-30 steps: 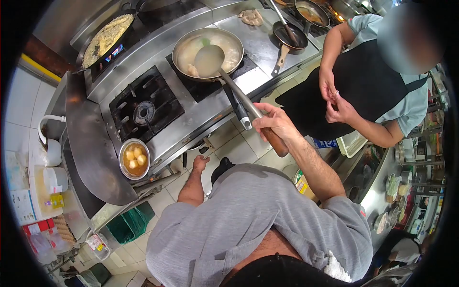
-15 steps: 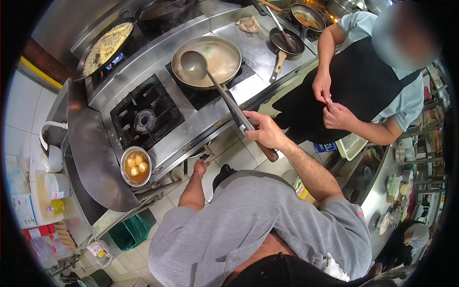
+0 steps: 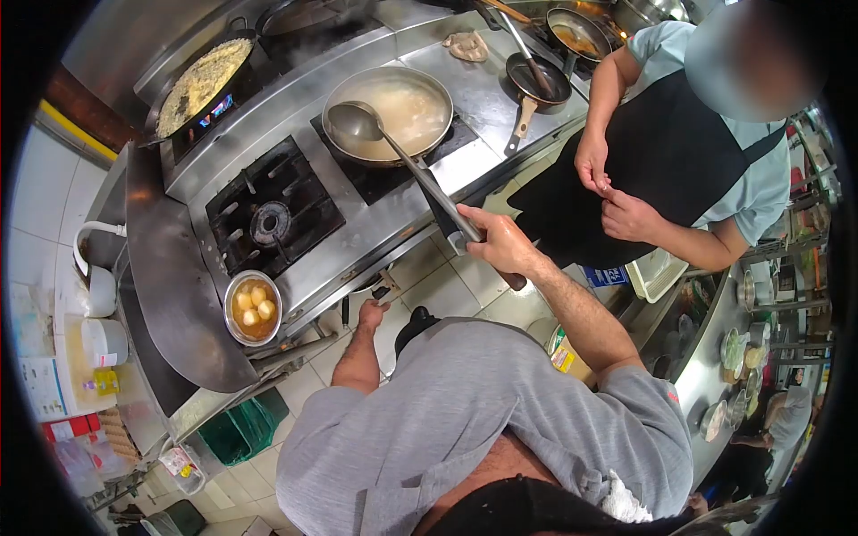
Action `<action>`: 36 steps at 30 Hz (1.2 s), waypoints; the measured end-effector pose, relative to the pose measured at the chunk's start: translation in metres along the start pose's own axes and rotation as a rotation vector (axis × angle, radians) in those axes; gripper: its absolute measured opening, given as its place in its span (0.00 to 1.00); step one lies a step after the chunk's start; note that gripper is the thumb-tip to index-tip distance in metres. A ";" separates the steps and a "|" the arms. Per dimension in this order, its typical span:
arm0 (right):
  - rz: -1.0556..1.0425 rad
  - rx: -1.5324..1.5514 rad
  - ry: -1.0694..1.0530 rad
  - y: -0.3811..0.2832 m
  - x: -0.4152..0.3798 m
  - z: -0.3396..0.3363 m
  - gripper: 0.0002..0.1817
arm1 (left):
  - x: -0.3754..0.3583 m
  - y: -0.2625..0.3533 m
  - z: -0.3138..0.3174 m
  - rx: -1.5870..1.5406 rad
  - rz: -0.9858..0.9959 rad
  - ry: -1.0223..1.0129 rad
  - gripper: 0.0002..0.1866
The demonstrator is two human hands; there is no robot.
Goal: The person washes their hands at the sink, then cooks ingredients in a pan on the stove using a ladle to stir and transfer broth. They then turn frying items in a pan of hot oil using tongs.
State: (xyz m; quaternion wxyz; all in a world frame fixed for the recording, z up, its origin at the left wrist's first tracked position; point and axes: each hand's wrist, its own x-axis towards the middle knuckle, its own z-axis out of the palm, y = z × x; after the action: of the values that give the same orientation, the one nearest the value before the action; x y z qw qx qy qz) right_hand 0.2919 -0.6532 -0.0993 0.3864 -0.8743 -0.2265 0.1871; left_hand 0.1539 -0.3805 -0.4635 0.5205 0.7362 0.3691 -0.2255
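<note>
**Ladle held at pan rim, left hand low by stove front**

R arm reaches fwd, elbow bent, forearm angled up-left. Right hand (image 3: 505,243) has fingers (image 3: 474,221) wrapped tight around the ladle (image 3: 393,152) near its dark handle end; handle butt pokes out below the palm. Shaft runs up-left from the fist, bowl sits over the near-left rim of the pan (image 3: 393,112), which holds pale liquid. L arm hangs down, left hand (image 3: 371,314) low at the stove (image 3: 357,237) front, by a knob; fingers curled, grip can't tell. Bowl (image 3: 253,308) w/ round yellowish pieces sits on the ledge left of it. Co-worker (image 3: 706,152) stands right, hands together.
</note>
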 end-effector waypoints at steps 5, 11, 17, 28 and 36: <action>0.061 0.013 -0.043 -0.008 0.004 -0.005 0.35 | 0.009 -0.004 0.001 0.018 0.019 0.014 0.33; 0.012 -0.176 -0.045 -0.017 0.012 -0.007 0.33 | 0.000 0.001 -0.002 0.011 0.001 -0.009 0.33; -0.018 0.004 -0.035 -0.006 0.042 -0.016 0.31 | -0.005 0.008 -0.002 -0.002 -0.014 -0.034 0.32; 0.230 1.122 -0.185 0.001 0.060 -0.017 0.27 | -0.008 0.013 0.001 0.004 0.027 -0.027 0.31; 0.009 0.359 0.091 0.008 0.039 -0.013 0.33 | -0.006 0.002 -0.008 0.038 0.029 -0.038 0.32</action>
State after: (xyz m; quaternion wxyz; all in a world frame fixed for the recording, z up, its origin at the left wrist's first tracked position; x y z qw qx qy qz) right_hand 0.3328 -0.6447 -0.1026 0.5452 -0.7999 -0.1679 0.1862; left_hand 0.1508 -0.3758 -0.4553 0.5166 0.7468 0.3441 -0.2387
